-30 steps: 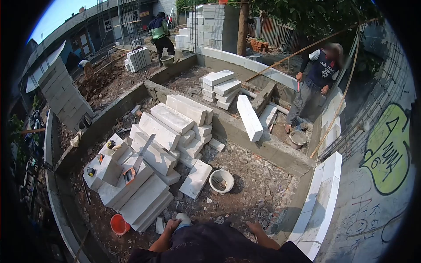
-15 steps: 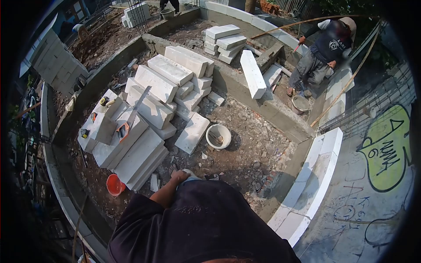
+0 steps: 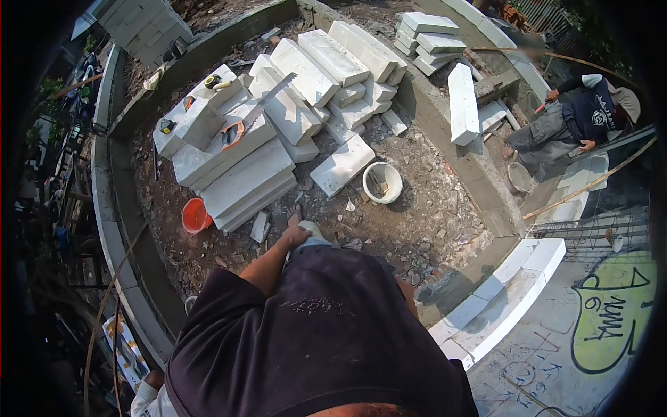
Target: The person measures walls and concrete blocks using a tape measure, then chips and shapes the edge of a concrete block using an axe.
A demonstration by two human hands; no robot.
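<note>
My left hand rests against the light trouser leg below my dark shirt; its fingers are too small to make out. At the right side of my shirt, only part of my right hand or forearm shows, and its fingers are hidden. Ahead of my left hand a white block lies on the rubble, with a white bucket holding tools beside it. An orange bucket stands to the left. On the stacked white blocks lies a handsaw with an orange handle, near a yellow tape measure.
Low cement-coated walls enclose the rubble floor. A co-worker crouches beyond the wall at right, near another bucket. White blocks line the right edge. Another person's pale sleeve shows at bottom left.
The view has tilted down and swung, so the far building has left the frame. My torso now fills the bottom centre. My left hand stays at the leg; my right hand is less visible.
</note>
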